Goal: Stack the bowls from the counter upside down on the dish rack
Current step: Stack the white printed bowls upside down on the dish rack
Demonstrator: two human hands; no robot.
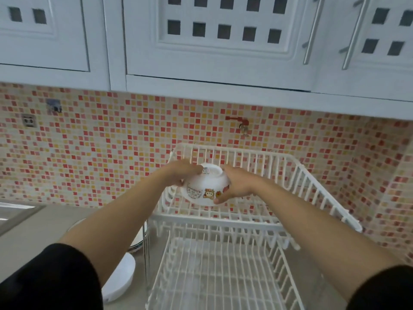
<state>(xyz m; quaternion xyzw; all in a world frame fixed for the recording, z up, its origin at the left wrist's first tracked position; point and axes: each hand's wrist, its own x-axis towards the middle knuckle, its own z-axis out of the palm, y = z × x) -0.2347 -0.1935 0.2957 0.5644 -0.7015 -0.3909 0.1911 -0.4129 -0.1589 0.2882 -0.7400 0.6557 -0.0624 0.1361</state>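
A white bowl (204, 186) with cartoon prints is upside down, its foot ring facing up, over the back left of the upper tier of the white wire dish rack (290, 182). My left hand (183, 172) grips its left side and my right hand (237, 183) grips its right side, thumb under the rim. Whether the bowl rests on the wires or hangs just above them is unclear. On the counter left of the rack, more white bowls (120, 280) show partly under my left forearm.
The rack's lower tier (212, 276) of white wires lies close to me. A red tap (240, 121) sticks out of the mosaic tile wall behind the rack. White cabinets (212, 41) hang overhead. A sink edge (15, 213) shows at far left.
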